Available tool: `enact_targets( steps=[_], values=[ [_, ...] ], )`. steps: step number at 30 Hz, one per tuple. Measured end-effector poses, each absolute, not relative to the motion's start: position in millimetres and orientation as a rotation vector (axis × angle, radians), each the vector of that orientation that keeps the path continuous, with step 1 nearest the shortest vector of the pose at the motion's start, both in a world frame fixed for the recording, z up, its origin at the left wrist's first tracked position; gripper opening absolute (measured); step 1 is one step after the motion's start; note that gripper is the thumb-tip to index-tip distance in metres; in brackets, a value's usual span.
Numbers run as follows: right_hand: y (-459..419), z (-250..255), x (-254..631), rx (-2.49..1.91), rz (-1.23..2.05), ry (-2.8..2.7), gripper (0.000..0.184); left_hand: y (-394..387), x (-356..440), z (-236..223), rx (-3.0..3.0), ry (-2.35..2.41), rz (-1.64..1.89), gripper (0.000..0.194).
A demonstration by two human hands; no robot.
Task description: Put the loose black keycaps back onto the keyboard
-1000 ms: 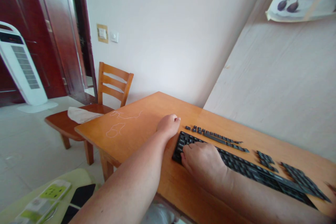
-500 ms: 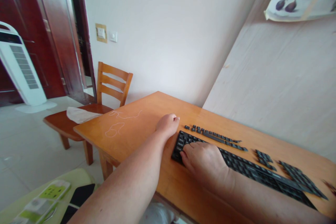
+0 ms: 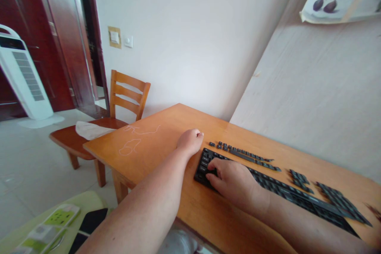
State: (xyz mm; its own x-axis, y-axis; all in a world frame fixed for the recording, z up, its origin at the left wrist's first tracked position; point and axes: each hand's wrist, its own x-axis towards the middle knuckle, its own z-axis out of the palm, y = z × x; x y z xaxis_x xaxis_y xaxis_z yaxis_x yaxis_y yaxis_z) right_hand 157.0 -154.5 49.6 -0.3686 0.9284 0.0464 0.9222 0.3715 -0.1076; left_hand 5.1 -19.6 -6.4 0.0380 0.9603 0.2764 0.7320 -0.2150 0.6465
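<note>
Keyboard [image 3: 275, 189] was lying on the table [image 3: 160, 147], right hand [image 3: 233, 178] over its left end, grip a bit spread, thumb and forefinger apart at the keys. Left hand [image 3: 190, 143] was balled up just beside that end, couldn't really tell if anything was inside. Loose keycaps [image 3: 299, 178] lay in groups behind the keyboard, and a wooden chair [image 3: 89, 145] stood near the table's end.

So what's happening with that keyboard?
Someone's right hand is over the left end of a black keyboard, with thumb and finger at the keys. Their left hand is curled by its corner; I can't tell if it holds anything. Loose keys lie in groups behind it on the table.
</note>
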Motion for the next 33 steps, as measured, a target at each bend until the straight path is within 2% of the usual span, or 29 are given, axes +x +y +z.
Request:
enact_targets(
  steps=[4,15,25,33],
  values=[
    [-148,50,154,-1.77,0.184,-2.47,0.014,-19,5,-8,1.996,1.715,0.987,0.035],
    [-143,51,153,-1.781,0.173,-2.462,0.014,-20,5,-5,1.983,1.724,0.975,0.035],
    [-161,62,158,-1.516,0.024,-2.634,0.029,-21,5,-5,1.985,1.718,0.982,0.034],
    [-161,58,161,-1.494,0.006,-2.648,0.032,-21,5,-5,1.999,1.731,0.965,0.035]
  ],
)
